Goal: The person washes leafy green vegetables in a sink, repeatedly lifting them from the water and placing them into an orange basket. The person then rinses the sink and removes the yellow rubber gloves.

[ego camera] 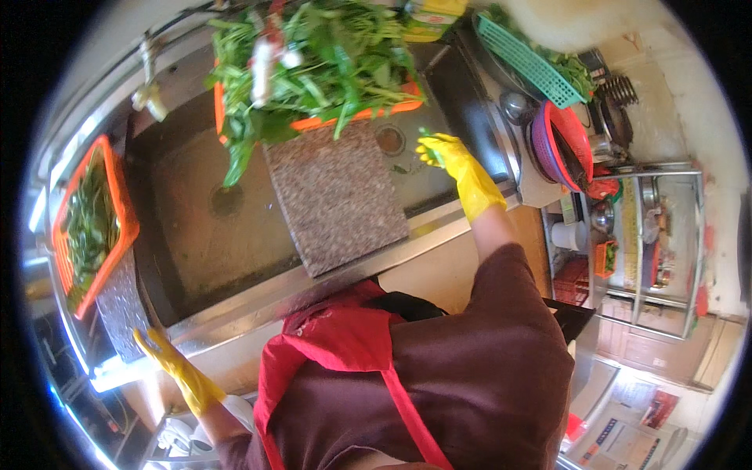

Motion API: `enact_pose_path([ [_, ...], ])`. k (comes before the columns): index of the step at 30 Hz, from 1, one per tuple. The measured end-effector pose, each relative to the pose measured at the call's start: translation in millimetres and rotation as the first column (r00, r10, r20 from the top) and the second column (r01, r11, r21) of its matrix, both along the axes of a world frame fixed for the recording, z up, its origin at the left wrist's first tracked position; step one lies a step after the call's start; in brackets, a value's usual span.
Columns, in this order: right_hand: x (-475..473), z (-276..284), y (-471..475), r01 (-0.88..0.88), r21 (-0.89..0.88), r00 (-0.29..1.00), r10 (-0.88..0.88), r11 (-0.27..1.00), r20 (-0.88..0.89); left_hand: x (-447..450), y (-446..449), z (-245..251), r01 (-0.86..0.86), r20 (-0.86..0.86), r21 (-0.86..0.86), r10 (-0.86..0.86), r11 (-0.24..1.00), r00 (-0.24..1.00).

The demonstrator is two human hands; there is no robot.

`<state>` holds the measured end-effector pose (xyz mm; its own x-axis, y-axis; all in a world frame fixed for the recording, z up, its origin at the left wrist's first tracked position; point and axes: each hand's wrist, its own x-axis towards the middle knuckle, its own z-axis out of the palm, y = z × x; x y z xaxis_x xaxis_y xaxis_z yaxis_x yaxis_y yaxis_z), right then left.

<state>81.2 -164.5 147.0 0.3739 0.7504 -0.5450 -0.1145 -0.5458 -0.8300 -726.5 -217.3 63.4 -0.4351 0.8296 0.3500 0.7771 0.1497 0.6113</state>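
Observation:
My right hand (449, 157), in a yellow rubber glove, is raised over the right part of a metal sink (194, 247). A small green piece (433, 154), perhaps a bit of vegetable, is between its fingers. My left hand (170, 361), gloved the same way, is at the sink's front left corner beside a dark speckled slab (120, 317). Its fingers are apart and hold nothing. A brown speckled stone slab (341, 200) spans the sink. Behind it an orange basket (358, 117) is heaped with leafy greens (329, 76), some hanging over its rim.
An orange basket (126, 226) of greens stands tilted at the left, with a tap (150, 103) farther back. At right are a teal basket (529, 59), a red basin (567, 141) and a metal rack (640, 252). A yellow container (433, 20) stands behind the greens.

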Motion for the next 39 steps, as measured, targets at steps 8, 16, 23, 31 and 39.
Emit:
enact_pose_path([
  [8,103.8,-304.9,-13.6,-0.080,-0.732,0.468,0.674,0.677,0.572,142.5,-139.8,69.8,0.163,-0.241,-0.331,-0.250,0.930,0.938],
  [16,32.5,-97.7,36.1,0.067,0.184,0.899,0.020,0.981,-0.437,204.9,-126.1,96.6,0.269,-0.293,-0.237,-0.333,0.933,0.896],
  [23,31.3,93.7,96.2,-0.003,0.794,1.000,0.018,0.608,-0.010,262.3,-129.4,96.2,0.372,-0.192,-0.244,-0.421,0.895,0.887],
  [31,-21.7,59.5,66.5,-0.265,0.703,0.700,-0.370,0.660,0.611,222.7,-188.8,74.1,0.287,-0.202,-0.160,-0.316,0.944,0.927],
  [39,-61.1,69.5,104.7,-0.452,-0.394,0.269,0.543,0.801,0.795,204.4,-216.4,54.4,0.270,-0.200,-0.182,-0.305,0.945,0.931],
])
